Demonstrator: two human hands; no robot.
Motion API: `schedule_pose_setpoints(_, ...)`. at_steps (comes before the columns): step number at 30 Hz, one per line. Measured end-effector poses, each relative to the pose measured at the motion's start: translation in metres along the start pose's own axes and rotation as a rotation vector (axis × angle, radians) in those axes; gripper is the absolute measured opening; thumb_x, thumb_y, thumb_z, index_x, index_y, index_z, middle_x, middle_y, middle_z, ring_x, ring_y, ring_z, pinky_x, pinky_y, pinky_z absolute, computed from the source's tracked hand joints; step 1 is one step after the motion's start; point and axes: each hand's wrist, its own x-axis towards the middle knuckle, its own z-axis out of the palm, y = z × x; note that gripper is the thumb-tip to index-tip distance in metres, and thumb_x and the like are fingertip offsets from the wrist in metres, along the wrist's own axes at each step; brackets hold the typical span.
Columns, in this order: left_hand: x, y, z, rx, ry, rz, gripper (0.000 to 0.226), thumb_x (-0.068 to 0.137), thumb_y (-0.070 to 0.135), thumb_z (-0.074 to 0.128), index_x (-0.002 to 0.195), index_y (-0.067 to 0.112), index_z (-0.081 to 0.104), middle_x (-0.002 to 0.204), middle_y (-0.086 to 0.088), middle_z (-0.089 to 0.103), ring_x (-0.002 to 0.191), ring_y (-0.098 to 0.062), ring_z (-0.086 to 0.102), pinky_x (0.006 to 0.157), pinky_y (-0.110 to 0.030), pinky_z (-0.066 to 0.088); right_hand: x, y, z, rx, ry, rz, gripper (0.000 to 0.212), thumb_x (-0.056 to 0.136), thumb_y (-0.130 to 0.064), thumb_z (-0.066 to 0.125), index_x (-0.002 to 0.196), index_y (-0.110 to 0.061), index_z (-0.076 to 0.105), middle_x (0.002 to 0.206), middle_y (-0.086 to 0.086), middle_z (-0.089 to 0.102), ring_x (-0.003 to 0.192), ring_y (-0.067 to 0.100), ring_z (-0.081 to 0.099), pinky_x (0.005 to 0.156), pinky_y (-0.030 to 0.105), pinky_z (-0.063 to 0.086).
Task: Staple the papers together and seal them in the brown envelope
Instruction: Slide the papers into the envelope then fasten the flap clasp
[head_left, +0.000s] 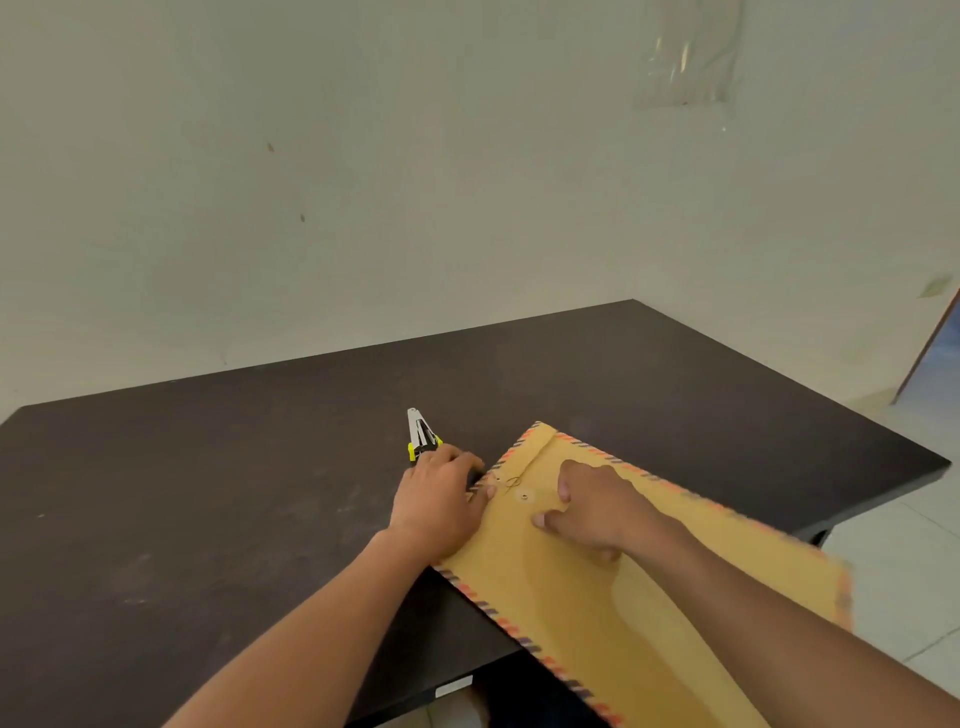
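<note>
A brown envelope with a red and blue striped border lies flat on the dark table, its near end hanging over the table's front edge. Its flap is folded down, with two string-tie buttons and a loose string showing. My left hand rests at the flap's left edge, fingers curled on the border. My right hand presses on the envelope beside the buttons, fingers spread. A stapler, silver with yellow and black, lies just beyond my left hand. No papers are visible.
A pale wall stands behind the table, with a clear plastic sheet stuck on it at upper right. A tiled floor and a door edge lie to the right.
</note>
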Motion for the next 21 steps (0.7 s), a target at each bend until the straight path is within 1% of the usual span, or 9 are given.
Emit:
schedule_pose_setpoints(2, -0.005, 0.000, -0.001, 0.024, 0.030, -0.013, 0.033, 0.092, 0.048, 0.055, 0.117, 0.029, 0.063, 0.118, 0.009, 0.056, 0.114, -0.017, 0.049, 0.092, -0.035, 0.042, -0.003, -0.008, 0.003, 0.079, 0.021, 0.053, 0.044, 0.086, -0.056, 0.062, 0.101, -0.015, 0.052, 0.105, 0.006, 0.055, 0.049, 0.023, 0.062, 0.049, 0.029, 0.047)
schedule_pose_setpoints(3, -0.006, -0.001, -0.001, 0.029, 0.042, -0.009, 0.030, 0.092, 0.047, 0.055, 0.115, 0.029, 0.064, 0.115, 0.009, 0.057, 0.112, -0.016, 0.050, 0.091, -0.035, 0.043, -0.003, -0.011, 0.003, 0.094, 0.027, 0.063, 0.044, 0.087, -0.056, 0.062, 0.098, -0.015, 0.052, 0.100, 0.006, 0.057, 0.042, 0.023, 0.061, 0.047, 0.029, 0.048)
schedule_pose_setpoints(7, -0.007, -0.006, -0.007, 0.033, 0.055, -0.008, 0.024, 0.094, 0.038, 0.056, 0.113, 0.028, 0.068, 0.111, 0.010, 0.062, 0.108, -0.016, 0.055, 0.088, -0.037, 0.047, -0.001, -0.015, 0.001, 0.139, -0.026, 0.048, 0.041, 0.087, -0.052, 0.062, 0.098, -0.013, 0.051, 0.081, 0.011, 0.070, 0.048, 0.029, 0.070, 0.047, 0.030, 0.053)
schedule_pose_setpoints(9, -0.004, -0.006, -0.008, 0.041, 0.041, -0.030, 0.033, 0.094, 0.039, 0.055, 0.125, 0.030, 0.061, 0.115, 0.009, 0.062, 0.113, -0.018, 0.054, 0.091, -0.039, 0.046, -0.001, -0.013, -0.001, 0.177, -0.052, 0.045, 0.040, 0.088, -0.048, 0.063, 0.100, -0.011, 0.052, 0.078, 0.014, 0.074, 0.047, 0.031, 0.066, 0.044, 0.027, 0.048)
schedule_pose_setpoints(12, 0.000, -0.002, -0.005, 0.052, 0.023, -0.061, 0.046, 0.096, 0.041, 0.052, 0.141, 0.031, 0.050, 0.121, 0.006, 0.059, 0.119, -0.020, 0.047, 0.095, -0.040, 0.043, 0.002, -0.009, -0.001, 0.244, -0.052, 0.040, 0.036, 0.087, -0.046, 0.066, 0.092, -0.014, 0.049, 0.074, 0.017, 0.075, 0.046, 0.031, 0.062, 0.042, 0.026, 0.045)
schedule_pose_setpoints(15, 0.001, 0.001, 0.000, 0.064, 0.048, -0.062, 0.034, 0.097, 0.043, 0.049, 0.128, 0.035, 0.061, 0.117, 0.007, 0.057, 0.115, -0.019, 0.046, 0.090, -0.037, 0.042, 0.008, -0.005, 0.002, 0.285, -0.043, 0.041, 0.037, 0.084, -0.046, 0.068, 0.093, -0.015, 0.050, 0.068, 0.012, 0.072, 0.045, 0.030, 0.062, 0.045, 0.030, 0.048)
schedule_pose_setpoints(17, -0.002, -0.001, 0.003, 0.044, 0.085, -0.056, 0.030, 0.096, 0.042, 0.051, 0.119, 0.032, 0.066, 0.112, 0.009, 0.059, 0.112, -0.017, 0.049, 0.088, -0.035, 0.043, 0.015, -0.003, 0.006, 0.261, 0.013, 0.003, 0.031, 0.085, -0.045, 0.067, 0.093, -0.019, 0.052, 0.072, 0.003, 0.068, 0.056, 0.028, 0.063, 0.054, 0.033, 0.049)
schedule_pose_setpoints(19, -0.006, -0.005, 0.004, -0.002, 0.111, -0.038, 0.029, 0.095, 0.041, 0.053, 0.118, 0.029, 0.064, 0.113, 0.011, 0.062, 0.112, -0.014, 0.052, 0.089, -0.034, 0.046, 0.025, -0.005, 0.010, 0.149, 0.176, -0.102, 0.020, 0.087, -0.041, 0.066, 0.091, -0.024, 0.055, 0.081, -0.007, 0.060, 0.080, 0.025, 0.062, 0.069, 0.035, 0.049)
schedule_pose_setpoints(21, -0.012, -0.010, 0.001, -0.048, 0.110, -0.020, 0.030, 0.094, 0.041, 0.055, 0.121, 0.029, 0.061, 0.115, 0.013, 0.063, 0.112, -0.012, 0.054, 0.091, -0.033, 0.048, 0.036, -0.013, 0.011, 0.124, 0.313, -0.255, 0.012, 0.089, -0.037, 0.066, 0.095, -0.029, 0.061, 0.088, -0.008, 0.056, 0.093, 0.021, 0.057, 0.078, 0.035, 0.047)
